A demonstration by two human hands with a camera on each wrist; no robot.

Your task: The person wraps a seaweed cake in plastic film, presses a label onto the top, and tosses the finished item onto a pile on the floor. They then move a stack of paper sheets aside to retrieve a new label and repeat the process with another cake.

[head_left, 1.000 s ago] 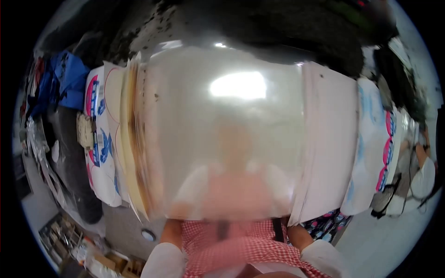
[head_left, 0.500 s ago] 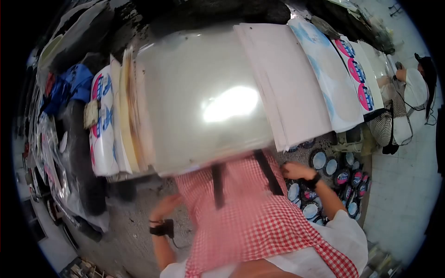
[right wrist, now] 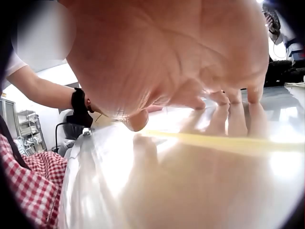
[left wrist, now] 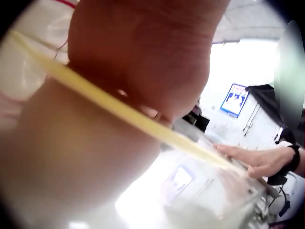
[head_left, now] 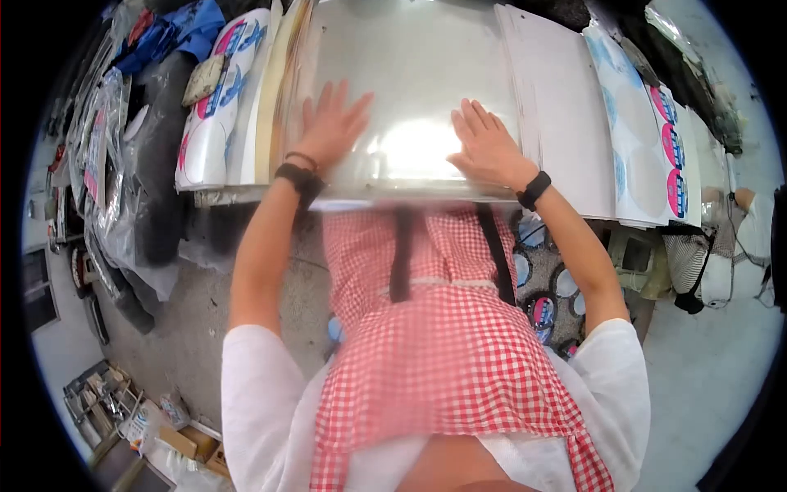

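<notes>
A shiny, smooth sheet [head_left: 410, 74] covers the middle of the work surface and mirrors the light. Over its left part is my left hand [head_left: 332, 127], fingers spread and slightly blurred; whether it touches the sheet I cannot tell. My right hand [head_left: 490, 148] lies palm down near the sheet's right front, fingers extended. In the right wrist view, the fingertips of the right hand [right wrist: 190, 57] meet the glossy surface [right wrist: 200, 191] beside their reflections. The left wrist view shows the left palm [left wrist: 143, 52] close up, with the right hand [left wrist: 262, 160] beyond. Neither hand holds anything.
White printed sheets [head_left: 221, 123] and cream sheets stand left of the shiny sheet. Pale pink sheets [head_left: 561, 107] and blue-and-white printed ones [head_left: 627, 135] lie to the right. Several round dark-rimmed pieces [head_left: 543, 312] are below the edge. Another person [head_left: 750, 217] is at far right.
Both hands have come up from beside the apron onto or over the shiny sheet, fingers extended. The head view has shifted, so the sheet now appears higher and straighter.
</notes>
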